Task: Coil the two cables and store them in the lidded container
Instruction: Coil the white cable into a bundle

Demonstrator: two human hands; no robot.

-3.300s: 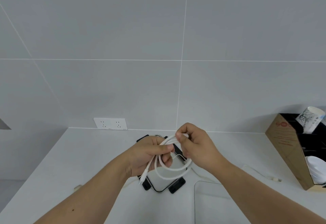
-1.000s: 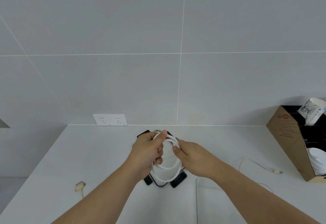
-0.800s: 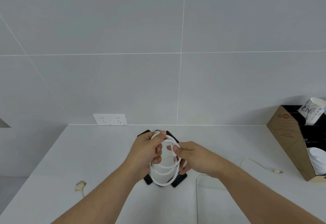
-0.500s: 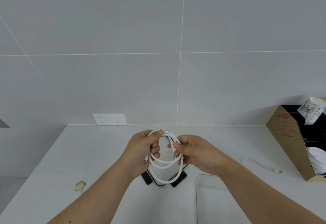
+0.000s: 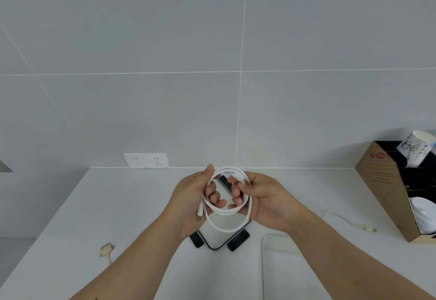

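White cable (image 5: 226, 214) wound into several loops, held in the air directly above the clear container (image 5: 221, 236). Left hand (image 5: 191, 203) gripping the loops' left side, thumb over the top, fingers curled through the ring; one plug end hanging below that palm. Right hand (image 5: 264, 199) pinching the loops' upper right side between thumb and curled fingers, an orange-tipped plug (image 5: 249, 182) showing at the fingertips. Container on the white counter (image 5: 141, 205), black clasps (image 5: 238, 238) at its near corners; nothing visible inside, though mostly hidden behind the coil. Second cable (image 5: 342, 219) lying loose on the counter well right of the container. Cardboard box (image 5: 382, 186) further right, holding a printed paper cup (image 5: 416, 149) and something white. Small connector (image 5: 106, 250) well left of the container. Compared with half a second ago: hands spread slightly wider, coil opened into a rounder ring.
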